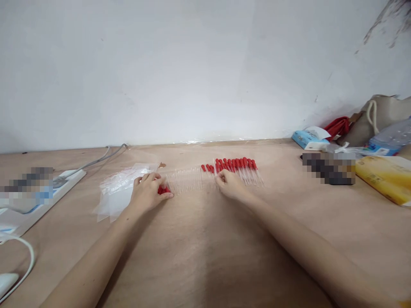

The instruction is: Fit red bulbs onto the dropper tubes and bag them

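Note:
My left hand (148, 190) curls its fingers around a small cluster of red rubber bulbs (163, 190); how many lie under the palm is hidden. Between thumb and finger of my right hand (229, 184) is a thin clear glass tube (215, 164), tilted up from the table. A row of bare glass tubes (186, 180) lies between the hands. Beside my right hand, several droppers (245, 164) with red bulbs on clear tubes lie in a row, partly covered by that hand. A few smaller red bulbs (203, 168) show at the row's left end.
Clear zip bags (118, 188) lie left of my left hand. Farther left are a white power strip (54, 199) and a grey cable (96, 159). On the right lie a dark blurred object (327, 169), a yellow packet (385, 175), a blue tissue pack (308, 139) and a plastic bottle (393, 134).

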Tool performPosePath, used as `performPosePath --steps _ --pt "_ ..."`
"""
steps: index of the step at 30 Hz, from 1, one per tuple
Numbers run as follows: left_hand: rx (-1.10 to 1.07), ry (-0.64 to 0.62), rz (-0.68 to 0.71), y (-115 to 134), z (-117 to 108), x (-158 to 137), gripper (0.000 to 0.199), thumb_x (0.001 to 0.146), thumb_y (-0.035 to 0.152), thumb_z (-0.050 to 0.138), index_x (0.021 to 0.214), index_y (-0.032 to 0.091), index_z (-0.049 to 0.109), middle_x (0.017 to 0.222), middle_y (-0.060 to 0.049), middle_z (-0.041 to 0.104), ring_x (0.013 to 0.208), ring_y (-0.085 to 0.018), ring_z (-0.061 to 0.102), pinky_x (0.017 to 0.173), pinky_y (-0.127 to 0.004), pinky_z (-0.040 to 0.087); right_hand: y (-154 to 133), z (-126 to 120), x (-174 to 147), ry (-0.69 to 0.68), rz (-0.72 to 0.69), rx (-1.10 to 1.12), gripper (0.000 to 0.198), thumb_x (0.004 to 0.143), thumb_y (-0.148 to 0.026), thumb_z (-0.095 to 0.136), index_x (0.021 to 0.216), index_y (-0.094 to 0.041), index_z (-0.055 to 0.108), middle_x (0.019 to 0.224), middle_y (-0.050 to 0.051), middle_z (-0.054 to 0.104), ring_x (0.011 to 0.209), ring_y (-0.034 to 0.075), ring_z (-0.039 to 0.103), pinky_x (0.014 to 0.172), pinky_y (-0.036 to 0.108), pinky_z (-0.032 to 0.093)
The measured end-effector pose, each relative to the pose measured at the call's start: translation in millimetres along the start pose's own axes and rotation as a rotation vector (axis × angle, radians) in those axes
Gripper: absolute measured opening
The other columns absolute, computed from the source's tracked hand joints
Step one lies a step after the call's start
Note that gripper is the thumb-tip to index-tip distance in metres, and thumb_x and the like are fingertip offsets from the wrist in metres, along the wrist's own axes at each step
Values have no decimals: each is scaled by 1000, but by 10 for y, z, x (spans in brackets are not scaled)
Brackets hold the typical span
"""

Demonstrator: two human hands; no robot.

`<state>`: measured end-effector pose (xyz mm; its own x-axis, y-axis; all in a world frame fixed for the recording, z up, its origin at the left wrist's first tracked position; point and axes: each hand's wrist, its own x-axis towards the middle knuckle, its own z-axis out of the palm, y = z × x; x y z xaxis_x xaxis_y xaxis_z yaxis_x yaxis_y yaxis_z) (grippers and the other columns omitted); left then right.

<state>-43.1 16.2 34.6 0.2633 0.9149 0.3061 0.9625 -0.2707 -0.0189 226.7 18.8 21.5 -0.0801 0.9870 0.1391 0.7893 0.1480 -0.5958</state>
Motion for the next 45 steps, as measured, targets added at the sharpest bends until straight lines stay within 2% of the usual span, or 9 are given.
performPosePath --steps 5,10,17,22,25,29,35,40,45 --pt "4 19 -4 -25 15 4 22 63 44 62 63 22 62 99 -7 55 99 -29 47 89 -49 24 348 -83 -394 100 -141 91 15 80 -29 38 72 -19 44 61 -1 51 55 12 46 52 23 31" --pt "14 48 -36 61 -16 -15 19 65 36 57 57 20 62 95 -8 57 96 -29 48 85 -47 28 453 -5 -528 204 -223 145 12 84 -29 33 75 -21 33 62 -2 42 56 13 44 53 25 35" --pt "-11 34 -69 126 -71 -3 25 69 26 45 45 18 49 68 -5 56 66 -19 54 64 -33 39 466 55 -546 212 -247 154 11 85 -29 33 80 -21 37 68 1 49 60 14 49 58 27 40" --pt "-207 116 -84 278 -195 -29 14 69 24 48 62 18 58 69 -3 61 66 -19 57 62 -29 43 504 76 -558 262 -302 199 24 86 -27 35 106 -16 41 85 7 56 77 16 55 69 29 44" --pt "-468 127 9 481 -152 -109 16 70 20 48 79 20 62 77 0 64 68 -16 59 63 -26 45 483 46 -571 249 -398 160 26 87 -23 34 109 -18 46 90 7 57 84 17 55 75 31 44" --pt "-543 48 231 699 37 -241 19 69 13 46 80 19 60 80 -2 63 72 -16 58 65 -27 46 454 5 -590 206 -462 150 21 87 -21 35 97 -19 53 87 6 56 79 16 54 71 29 44" --pt "-487 57 329 747 164 -337 20 70 7 42 81 19 56 76 -2 60 66 -14 56 62 -26 45 450 3 -599 167 -465 161 20 86 -21 36 94 -18 55 87 6 57 78 15 54 69 28 43" --pt "-378 76 414 755 213 -348 12 83 20 43 78 19 54 76 -3 60 71 -15 58 65 -27 46 452 21 -602 116 -450 151 16 84 -23 40 86 -18 56 78 4 56 68 13 51 61 24 41" --pt "-265 185 501 731 310 -343 20 88 19 40 102 19 53 87 -4 64 81 -17 60 74 -30 47 440 12 -621 95 -475 134 18 86 -23 39 86 -18 55 82 4 57 76 14 52 69 27 42"
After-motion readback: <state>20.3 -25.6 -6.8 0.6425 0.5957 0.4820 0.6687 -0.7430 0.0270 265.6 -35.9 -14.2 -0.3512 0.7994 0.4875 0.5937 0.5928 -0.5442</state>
